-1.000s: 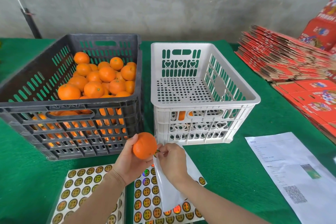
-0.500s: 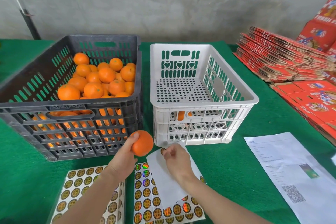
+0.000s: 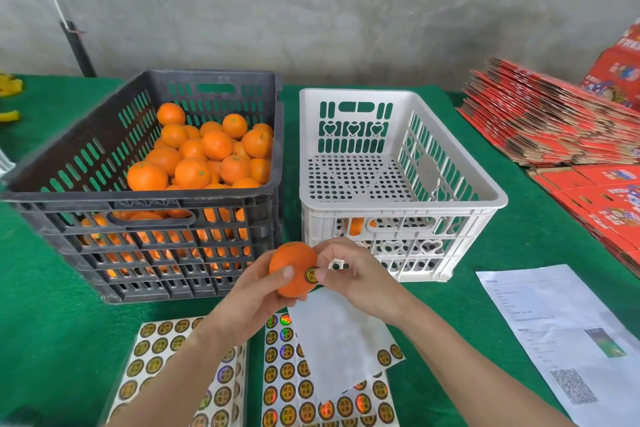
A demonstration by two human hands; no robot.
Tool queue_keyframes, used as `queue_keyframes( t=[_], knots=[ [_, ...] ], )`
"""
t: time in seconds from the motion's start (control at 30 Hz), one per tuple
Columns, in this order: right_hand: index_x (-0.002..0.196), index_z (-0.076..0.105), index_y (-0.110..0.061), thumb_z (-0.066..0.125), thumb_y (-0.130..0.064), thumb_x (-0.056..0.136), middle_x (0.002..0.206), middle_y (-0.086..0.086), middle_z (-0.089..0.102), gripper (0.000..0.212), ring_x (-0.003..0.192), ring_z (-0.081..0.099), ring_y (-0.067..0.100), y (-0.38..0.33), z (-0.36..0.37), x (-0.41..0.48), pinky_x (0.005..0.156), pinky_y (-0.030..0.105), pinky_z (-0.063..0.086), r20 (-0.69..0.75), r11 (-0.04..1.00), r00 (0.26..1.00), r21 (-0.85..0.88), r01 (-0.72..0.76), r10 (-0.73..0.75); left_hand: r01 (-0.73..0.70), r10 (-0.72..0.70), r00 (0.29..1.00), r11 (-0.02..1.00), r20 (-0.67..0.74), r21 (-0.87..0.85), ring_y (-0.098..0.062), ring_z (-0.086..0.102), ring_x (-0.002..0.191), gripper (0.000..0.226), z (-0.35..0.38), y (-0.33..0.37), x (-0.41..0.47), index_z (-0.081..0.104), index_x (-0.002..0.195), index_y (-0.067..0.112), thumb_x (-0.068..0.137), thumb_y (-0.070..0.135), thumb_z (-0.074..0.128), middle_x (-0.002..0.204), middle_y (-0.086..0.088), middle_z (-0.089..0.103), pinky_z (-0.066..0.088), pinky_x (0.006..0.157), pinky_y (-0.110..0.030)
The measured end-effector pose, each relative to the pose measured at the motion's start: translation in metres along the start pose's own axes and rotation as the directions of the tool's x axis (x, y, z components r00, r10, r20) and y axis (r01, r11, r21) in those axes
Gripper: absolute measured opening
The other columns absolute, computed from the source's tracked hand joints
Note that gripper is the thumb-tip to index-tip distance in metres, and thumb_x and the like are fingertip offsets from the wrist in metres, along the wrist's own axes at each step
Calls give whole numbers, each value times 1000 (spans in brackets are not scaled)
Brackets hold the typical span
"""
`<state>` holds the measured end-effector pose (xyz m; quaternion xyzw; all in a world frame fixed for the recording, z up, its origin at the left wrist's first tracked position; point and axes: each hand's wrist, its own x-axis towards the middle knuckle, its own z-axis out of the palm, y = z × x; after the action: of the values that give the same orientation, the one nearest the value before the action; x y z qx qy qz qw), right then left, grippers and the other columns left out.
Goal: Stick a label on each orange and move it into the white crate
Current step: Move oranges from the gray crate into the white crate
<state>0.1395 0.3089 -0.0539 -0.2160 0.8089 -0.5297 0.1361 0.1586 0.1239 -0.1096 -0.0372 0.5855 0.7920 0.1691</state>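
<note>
While left hand [image 3: 258, 291] lifted orange [image 3: 291, 267], label [image 3: 311, 274] now stuck.

Two forearms come into view from the bottom edge, and both are bare as far as the picture shows them. No sleeve covers either forearm. The left hand [image 3: 258, 291] wears no glove, and the right hand [image 3: 349, 274] also wears none. The fingers [image 3: 287, 272] have short, plain nails without polish. The wrists and fingers carry no watch, ring or band. The rest of the person is outside the picture.
</note>
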Motion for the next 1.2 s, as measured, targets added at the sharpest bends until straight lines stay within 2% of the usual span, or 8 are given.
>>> queue_keyframes(
  t=[0.13,0.47,0.7,0.8,0.97,1.03,1.1,1.2],
  knots=[
    [74,54,-28,60,-10,89,110,1,53,25,107,51,12,-2,-4,0,91,33,49,24,998,1000,-56,18,-16,-9,9,1000,1000,16,-21,-25,59,84,109,3,4,-1,48,130,13,39,59,88,113,-17,61,49,79,-37],
    [74,49,-31,60,-16,89,103,-3,58,24,98,54,9,-1,4,0,83,27,50,-155,988,987,-152,9,-33,-22,24,999,998,26,-67,-26,65,90,106,12,3,2,49,128,12,40,53,91,111,-11,66,49,87,-40],
    [87,48,-26,71,-9,80,102,-7,60,29,92,59,6,2,13,-6,72,19,53,-332,991,942,135,-8,53,-61,69,995,992,69,-107,-34,61,109,101,13,10,0,46,128,8,45,41,94,126,-18,57,49,97,-48],
    [107,42,-39,76,-13,76,109,-6,58,52,88,60,4,-2,3,-11,71,20,51,-245,974,960,214,-79,132,-83,81,990,997,111,6,-33,60,110,94,12,18,-4,51,126,12,48,44,92,123,-15,58,51,94,-47],
    [131,38,-42,71,-15,80,130,-18,44,67,113,47,-5,-16,-5,-20,84,16,48,-21,996,996,-3,86,-86,-169,155,985,964,81,207,-31,65,102,84,32,43,-13,61,113,16,45,59,87,112,-13,64,56,81,-41],
    [130,37,-40,77,-23,74,126,-19,44,71,112,46,-5,-25,-6,-17,89,15,44,-96,987,986,-105,126,-136,-241,239,969,880,59,408,-22,68,96,75,44,61,-17,62,109,20,52,67,79,106,-7,66,57,79,-36],
    [123,41,-39,80,-28,68,122,-18,46,69,108,45,-7,-37,-16,-9,84,9,41,-204,973,959,-156,167,-198,-382,424,900,660,99,647,-7,67,81,48,52,83,-16,64,103,30,70,65,64,92,6,69,55,70,-21],
    [122,40,-38,80,-26,66,122,-14,41,70,104,43,-7,-52,-55,20,81,6,37,-320,958,918,-236,163,-235,-496,756,646,316,101,809,-2,58,69,22,45,123,5,67,95,21,94,36,50,84,14,67,42,59,-7]
  ],
)
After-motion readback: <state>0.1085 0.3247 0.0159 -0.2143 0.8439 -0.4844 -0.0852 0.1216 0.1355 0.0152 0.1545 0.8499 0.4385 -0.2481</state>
